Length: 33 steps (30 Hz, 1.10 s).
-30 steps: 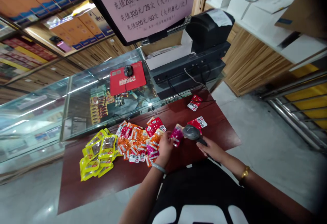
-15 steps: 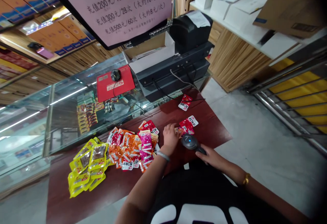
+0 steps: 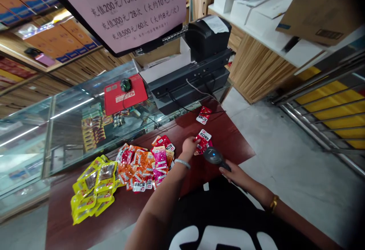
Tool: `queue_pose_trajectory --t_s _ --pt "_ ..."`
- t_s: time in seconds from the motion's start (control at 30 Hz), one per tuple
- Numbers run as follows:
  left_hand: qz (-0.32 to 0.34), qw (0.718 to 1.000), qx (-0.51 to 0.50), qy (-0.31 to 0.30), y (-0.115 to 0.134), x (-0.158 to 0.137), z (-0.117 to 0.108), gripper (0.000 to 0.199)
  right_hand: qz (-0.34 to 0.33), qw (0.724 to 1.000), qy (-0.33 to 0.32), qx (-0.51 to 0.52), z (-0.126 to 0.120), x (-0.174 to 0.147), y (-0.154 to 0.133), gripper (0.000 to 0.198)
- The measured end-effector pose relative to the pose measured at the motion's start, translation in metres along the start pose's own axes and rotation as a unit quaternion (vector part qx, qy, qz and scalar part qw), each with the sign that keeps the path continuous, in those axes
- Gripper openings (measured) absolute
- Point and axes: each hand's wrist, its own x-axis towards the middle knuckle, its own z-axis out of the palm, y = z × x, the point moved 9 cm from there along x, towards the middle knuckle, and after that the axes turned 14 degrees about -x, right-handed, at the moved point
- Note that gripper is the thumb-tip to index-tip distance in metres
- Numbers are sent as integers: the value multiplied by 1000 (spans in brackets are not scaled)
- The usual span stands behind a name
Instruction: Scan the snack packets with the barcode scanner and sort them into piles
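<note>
Table [image 3: 228, 143]: two hands, one scanner [image 3: 213, 155].

L hand [image 3: 189, 145] on red packet [image 3: 203, 142], R hand [image 3: 235, 174] w/ scanner [image 3: 213, 155]

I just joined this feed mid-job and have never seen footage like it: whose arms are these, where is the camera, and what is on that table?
No machine here: a person's two bare hands, filmed from a camera worn on their head, looking down. The left hand touches a red snack packet on the dark red table. The right hand holds a black barcode scanner beside it. Further left lie a mixed orange and pink packet pile and yellow packets. One more red packet lies apart.
</note>
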Motion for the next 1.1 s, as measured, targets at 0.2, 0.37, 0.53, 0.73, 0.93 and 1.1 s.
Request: queue_pose_trajectory --t_s 0.2,0.37,0.53,0.73,0.93,1.1 --pt "-11 989 -130 63 -33 -27 -34 25 -38 998 -37 -27 14 10 -39 60" --pt "-11 985 -123 123 -43 -44 -55 20 -57 991 -95 -77 35 17 -58 64" --pt "-24 983 -112 142 -63 -73 -96 33 -134 980 -88 -117 38 20 -79 61" --pt "1 900 201 386 -51 -131 -179 46 -107 985 -88 -99 34 16 -61 59" --pt "159 940 248 173 2 -71 -73 44 -58 994 -68 -65 24 5 -36 57" --pt "217 930 294 40 31 -34 19 43 -40 998 -44 -37 12 -6 -28 57"
